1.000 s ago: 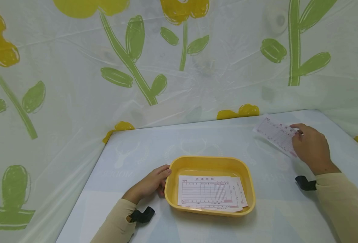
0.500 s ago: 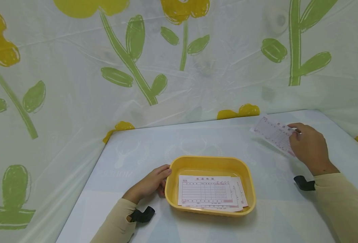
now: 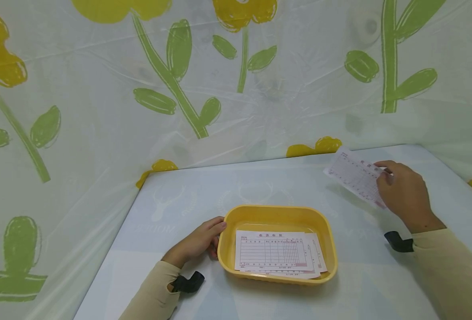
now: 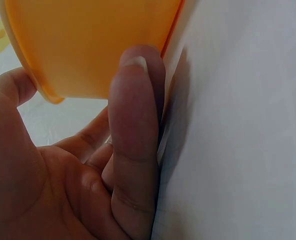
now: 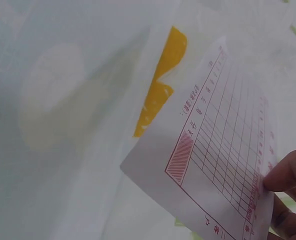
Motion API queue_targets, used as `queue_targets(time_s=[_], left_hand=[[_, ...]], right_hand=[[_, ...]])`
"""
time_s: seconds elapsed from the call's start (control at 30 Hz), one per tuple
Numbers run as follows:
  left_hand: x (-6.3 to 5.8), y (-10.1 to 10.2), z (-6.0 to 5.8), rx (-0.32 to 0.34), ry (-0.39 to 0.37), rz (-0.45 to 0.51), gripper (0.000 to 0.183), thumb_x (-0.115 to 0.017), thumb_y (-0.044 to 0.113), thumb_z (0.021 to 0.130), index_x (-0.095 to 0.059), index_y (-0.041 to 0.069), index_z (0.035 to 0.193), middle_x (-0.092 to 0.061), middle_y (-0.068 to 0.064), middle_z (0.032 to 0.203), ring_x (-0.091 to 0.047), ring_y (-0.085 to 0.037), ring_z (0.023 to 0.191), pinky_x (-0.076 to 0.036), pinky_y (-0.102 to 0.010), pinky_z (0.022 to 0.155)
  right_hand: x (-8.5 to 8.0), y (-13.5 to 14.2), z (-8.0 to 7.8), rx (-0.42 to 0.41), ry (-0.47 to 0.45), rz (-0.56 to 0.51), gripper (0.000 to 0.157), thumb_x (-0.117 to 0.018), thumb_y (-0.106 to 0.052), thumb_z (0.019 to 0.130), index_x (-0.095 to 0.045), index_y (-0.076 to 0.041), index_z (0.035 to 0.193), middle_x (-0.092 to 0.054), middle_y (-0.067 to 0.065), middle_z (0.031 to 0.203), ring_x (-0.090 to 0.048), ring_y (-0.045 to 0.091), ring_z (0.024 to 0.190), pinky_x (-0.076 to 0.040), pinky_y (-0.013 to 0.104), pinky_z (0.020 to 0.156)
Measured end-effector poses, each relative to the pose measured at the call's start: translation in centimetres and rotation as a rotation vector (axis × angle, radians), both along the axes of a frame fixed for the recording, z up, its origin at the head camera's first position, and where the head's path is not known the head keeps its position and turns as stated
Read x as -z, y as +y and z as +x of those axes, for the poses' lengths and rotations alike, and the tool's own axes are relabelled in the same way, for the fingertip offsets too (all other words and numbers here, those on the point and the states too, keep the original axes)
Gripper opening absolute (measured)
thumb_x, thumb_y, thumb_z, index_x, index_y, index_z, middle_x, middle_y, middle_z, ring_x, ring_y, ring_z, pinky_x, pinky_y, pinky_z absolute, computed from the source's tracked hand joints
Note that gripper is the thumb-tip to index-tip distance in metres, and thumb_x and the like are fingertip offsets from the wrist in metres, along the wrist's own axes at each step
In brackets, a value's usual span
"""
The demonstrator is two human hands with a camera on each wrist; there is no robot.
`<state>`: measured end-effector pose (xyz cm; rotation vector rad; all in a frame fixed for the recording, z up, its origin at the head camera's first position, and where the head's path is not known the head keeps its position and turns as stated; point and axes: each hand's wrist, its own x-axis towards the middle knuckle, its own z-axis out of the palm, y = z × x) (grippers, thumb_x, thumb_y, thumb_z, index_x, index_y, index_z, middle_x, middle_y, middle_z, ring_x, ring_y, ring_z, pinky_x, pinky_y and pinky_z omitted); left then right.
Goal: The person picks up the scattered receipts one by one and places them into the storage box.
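A yellow plastic basin (image 3: 277,213) stands on the table with several printed receipt slips (image 3: 271,251) lying inside it. My left hand (image 3: 197,242) holds the basin's left end. In the left wrist view a digit (image 4: 25,85) touches the rim, with other fingers low by the wall (image 4: 93,45). Over the right side of the table my right hand (image 3: 405,191) pinches one receipt slip (image 3: 356,173) by its right end. The slip hangs tilted in the air, apart from the basin. Its red grid (image 5: 228,145) shows in the right wrist view.
The pale table (image 3: 187,200) carries faint deer-head prints. Its back edge meets a hanging white sheet (image 3: 300,102) with yellow flowers and green leaves. Black bands (image 3: 189,283) sit at both wrists, over beige sleeves.
My right hand has drifted slightly left with the receipt slip, and the slip's far end has swung a little up and left. The left hand and basin stay put.
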<state>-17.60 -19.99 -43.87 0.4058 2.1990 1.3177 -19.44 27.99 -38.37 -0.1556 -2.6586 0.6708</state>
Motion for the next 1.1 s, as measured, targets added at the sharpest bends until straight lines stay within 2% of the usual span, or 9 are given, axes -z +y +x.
queue_targets(time_s=[0.2, 0.33, 0.47, 1.1], left_hand=[[0.1, 0.0, 0.0, -0.003, -0.005, 0.004, 0.049, -0.035, 0.047, 0.107, -0.047, 0.012, 0.14, -0.066, -0.001, 0.067, -0.061, -0.017, 0.056, -0.055, -0.03, 0.058], [0.1, 0.0, 0.0, -0.015, -0.008, -0.006, 0.048, -0.036, 0.048, 0.107, -0.048, 0.013, 0.139, -0.065, -0.002, 0.067, -0.061, -0.017, 0.056, -0.055, -0.03, 0.058], [0.1, 0.0, 0.0, -0.023, -0.01, -0.009, 0.049, -0.036, 0.048, 0.106, -0.047, 0.014, 0.14, -0.065, -0.002, 0.067, -0.061, -0.016, 0.056, -0.055, -0.03, 0.058], [0.1, 0.0, 0.0, -0.026, -0.011, -0.008, 0.051, -0.035, 0.049, 0.106, -0.046, 0.014, 0.142, -0.065, -0.002, 0.068, -0.061, -0.016, 0.056, -0.055, -0.03, 0.058]], right_hand=[[-0.2, -0.6, 0.1, 0.001, 0.012, 0.012, 0.035, -0.046, -0.006, 0.098, -0.058, 0.006, 0.129, -0.057, 0.037, 0.123, -0.057, 0.053, 0.106, -0.047, 0.066, 0.089], [-0.4, -1.0, 0.4, -0.013, 0.058, 0.005, 0.034, -0.046, -0.005, 0.097, -0.06, 0.006, 0.127, -0.059, 0.036, 0.122, -0.059, 0.05, 0.104, -0.049, 0.064, 0.084], [-0.6, -1.4, 0.5, -0.03, 0.104, 0.0, 0.033, -0.046, -0.003, 0.097, -0.061, 0.007, 0.125, -0.06, 0.036, 0.12, -0.059, 0.052, 0.106, -0.049, 0.065, 0.086], [-1.4, -2.8, 1.2, -0.085, 0.218, 0.015, 0.03, -0.048, 0.001, 0.094, -0.064, 0.01, 0.119, -0.063, 0.034, 0.116, -0.061, 0.052, 0.105, -0.049, 0.066, 0.088]])
